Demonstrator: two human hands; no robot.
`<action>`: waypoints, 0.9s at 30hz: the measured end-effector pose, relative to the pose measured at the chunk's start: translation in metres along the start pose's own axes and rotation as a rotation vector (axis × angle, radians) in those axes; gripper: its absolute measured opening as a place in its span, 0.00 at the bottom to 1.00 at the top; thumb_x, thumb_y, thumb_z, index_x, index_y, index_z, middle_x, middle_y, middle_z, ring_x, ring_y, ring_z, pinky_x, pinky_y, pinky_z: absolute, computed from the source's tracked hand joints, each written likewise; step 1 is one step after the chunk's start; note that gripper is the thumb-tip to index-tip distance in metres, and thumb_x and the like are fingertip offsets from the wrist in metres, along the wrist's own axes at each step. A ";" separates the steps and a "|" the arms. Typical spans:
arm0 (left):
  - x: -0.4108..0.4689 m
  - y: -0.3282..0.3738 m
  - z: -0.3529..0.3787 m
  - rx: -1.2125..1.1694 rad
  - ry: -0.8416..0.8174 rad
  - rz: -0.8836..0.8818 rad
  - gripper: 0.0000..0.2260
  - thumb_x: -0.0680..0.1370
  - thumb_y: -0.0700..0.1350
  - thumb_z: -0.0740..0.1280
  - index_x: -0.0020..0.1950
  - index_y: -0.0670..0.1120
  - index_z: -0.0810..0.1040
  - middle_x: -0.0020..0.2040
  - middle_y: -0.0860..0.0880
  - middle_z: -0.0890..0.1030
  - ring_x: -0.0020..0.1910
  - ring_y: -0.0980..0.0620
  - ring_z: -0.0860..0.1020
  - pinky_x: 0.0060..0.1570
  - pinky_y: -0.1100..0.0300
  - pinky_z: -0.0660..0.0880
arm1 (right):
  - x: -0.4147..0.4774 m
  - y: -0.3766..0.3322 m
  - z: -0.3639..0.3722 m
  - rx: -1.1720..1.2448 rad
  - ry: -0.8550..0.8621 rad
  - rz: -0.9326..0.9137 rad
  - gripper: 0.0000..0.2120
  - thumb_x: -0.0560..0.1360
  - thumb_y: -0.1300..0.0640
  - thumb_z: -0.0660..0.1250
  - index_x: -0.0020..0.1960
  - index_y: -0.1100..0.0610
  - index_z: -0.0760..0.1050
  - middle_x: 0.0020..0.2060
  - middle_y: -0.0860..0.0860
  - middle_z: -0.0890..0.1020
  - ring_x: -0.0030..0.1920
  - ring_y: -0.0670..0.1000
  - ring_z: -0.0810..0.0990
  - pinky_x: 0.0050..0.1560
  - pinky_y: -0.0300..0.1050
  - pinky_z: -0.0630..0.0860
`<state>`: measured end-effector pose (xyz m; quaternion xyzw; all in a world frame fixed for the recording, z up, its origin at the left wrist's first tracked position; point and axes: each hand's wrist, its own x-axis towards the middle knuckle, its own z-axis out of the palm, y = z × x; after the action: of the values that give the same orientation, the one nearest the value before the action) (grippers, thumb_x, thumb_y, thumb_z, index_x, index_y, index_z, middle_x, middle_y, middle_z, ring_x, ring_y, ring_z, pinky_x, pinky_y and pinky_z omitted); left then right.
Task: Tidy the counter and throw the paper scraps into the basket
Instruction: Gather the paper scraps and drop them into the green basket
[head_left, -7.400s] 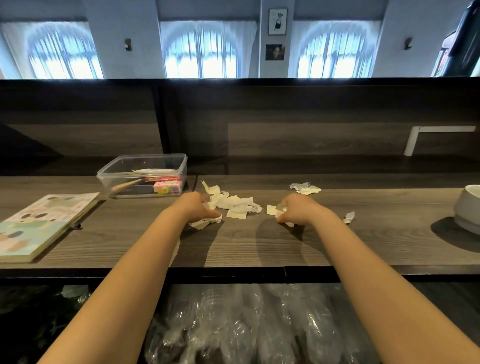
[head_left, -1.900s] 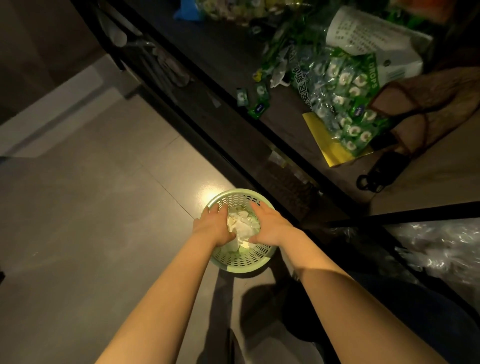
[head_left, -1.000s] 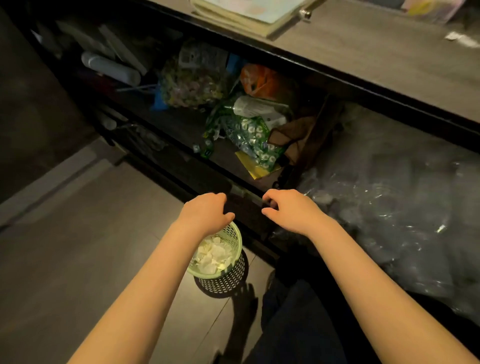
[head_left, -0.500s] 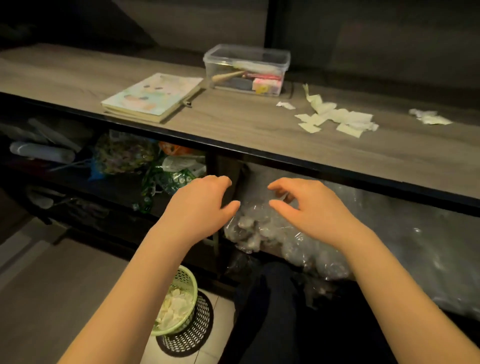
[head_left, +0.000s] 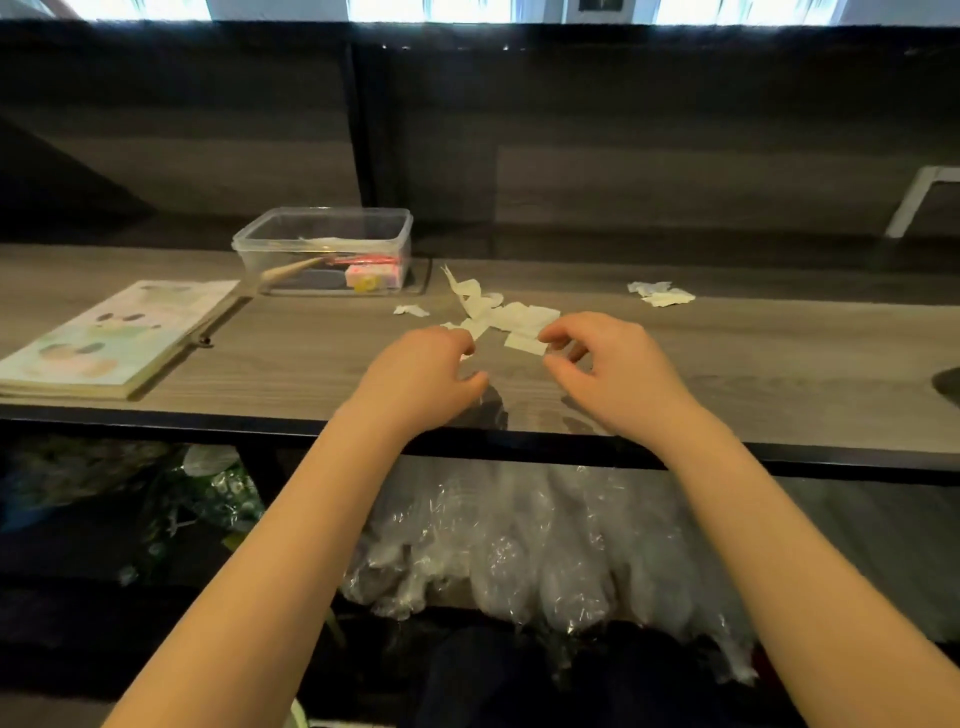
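Observation:
White paper scraps (head_left: 511, 314) lie in a loose pile on the grey wooden counter (head_left: 291, 364), just beyond my fingers. A single small scrap (head_left: 410, 310) lies left of the pile, and another small heap of scraps (head_left: 660, 294) lies far right. My left hand (head_left: 421, 376) and my right hand (head_left: 610, 371) hover over the counter with loosely curled fingers and hold nothing; the fingertips reach the near edge of the pile. The basket is out of view.
A clear plastic box (head_left: 324, 252) with small items stands at the back left. A picture book (head_left: 111, 338) lies at the left. Under the counter's black front edge, a shelf holds clear plastic wrapping (head_left: 530, 545) and green packets (head_left: 218, 493).
My view and both hands rose from the basket on the floor, where they dropped scraps, up to the counter. The hands now reach over the counter edge to the scrap pile.

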<state>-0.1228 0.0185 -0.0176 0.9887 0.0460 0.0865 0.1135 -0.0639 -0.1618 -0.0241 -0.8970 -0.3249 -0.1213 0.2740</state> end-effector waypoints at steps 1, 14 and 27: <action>0.012 -0.001 0.002 -0.003 -0.011 -0.009 0.19 0.77 0.52 0.62 0.66 0.46 0.72 0.63 0.46 0.76 0.61 0.46 0.74 0.59 0.52 0.73 | 0.008 0.008 0.001 -0.010 -0.004 0.010 0.12 0.76 0.54 0.64 0.59 0.52 0.76 0.53 0.47 0.79 0.52 0.49 0.77 0.55 0.50 0.75; 0.094 -0.043 0.026 0.005 -0.109 -0.077 0.28 0.74 0.61 0.64 0.71 0.53 0.65 0.71 0.47 0.66 0.70 0.45 0.63 0.67 0.45 0.65 | 0.097 0.063 0.040 -0.019 -0.353 0.012 0.37 0.70 0.39 0.69 0.74 0.49 0.60 0.73 0.48 0.64 0.73 0.51 0.61 0.72 0.52 0.62; 0.103 -0.041 0.046 -0.080 0.086 -0.101 0.16 0.76 0.57 0.64 0.60 0.54 0.79 0.61 0.49 0.73 0.63 0.46 0.67 0.60 0.49 0.67 | 0.094 0.068 0.056 -0.089 0.055 -0.070 0.09 0.77 0.56 0.63 0.49 0.60 0.79 0.44 0.54 0.83 0.47 0.57 0.79 0.46 0.49 0.74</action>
<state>-0.0165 0.0601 -0.0547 0.9752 0.0973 0.1246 0.1552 0.0539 -0.1247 -0.0606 -0.8928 -0.3427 -0.1700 0.2380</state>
